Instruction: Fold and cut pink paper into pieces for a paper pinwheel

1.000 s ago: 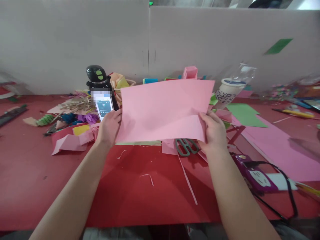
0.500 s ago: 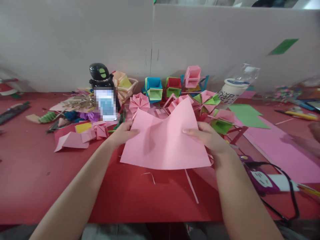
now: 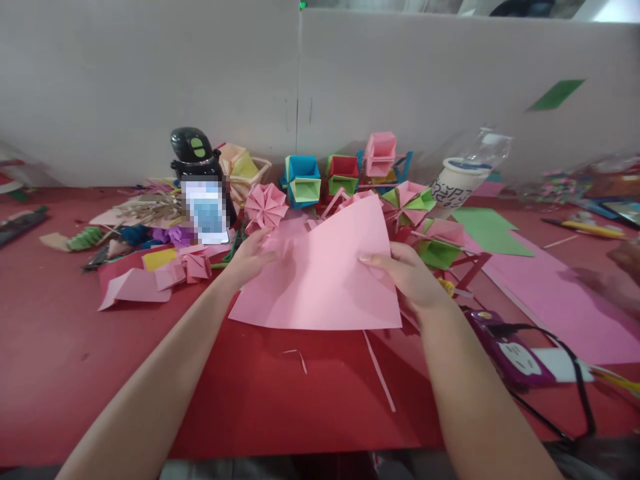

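A sheet of pink paper (image 3: 330, 280) is held up over the table, bowed, with its right side raised and its left side lower. My right hand (image 3: 413, 270) pinches its right edge, thumb on the near face and fingers behind. At the left side of the sheet is my left hand (image 3: 250, 261), thumb and fingers apart; it looks loose on the paper, and whether it still touches is hard to see. Just behind the sheet stands a pink folded paper rosette (image 3: 267, 205). Thin pink paper strips (image 3: 379, 373) lie in front.
Folded paper boxes (image 3: 303, 180) line the back. A phone (image 3: 206, 210) leans on a black figure (image 3: 193, 147) at left. Right are a paper cup (image 3: 457, 183), green sheets (image 3: 493, 230), a purple power strip (image 3: 510, 350) with a cable and another person's blurred hand (image 3: 625, 263).
My left hand has loosened its pinch on the sheet, and the left upper corner has dropped back. The right hand keeps its hold. The view has shifted slightly.
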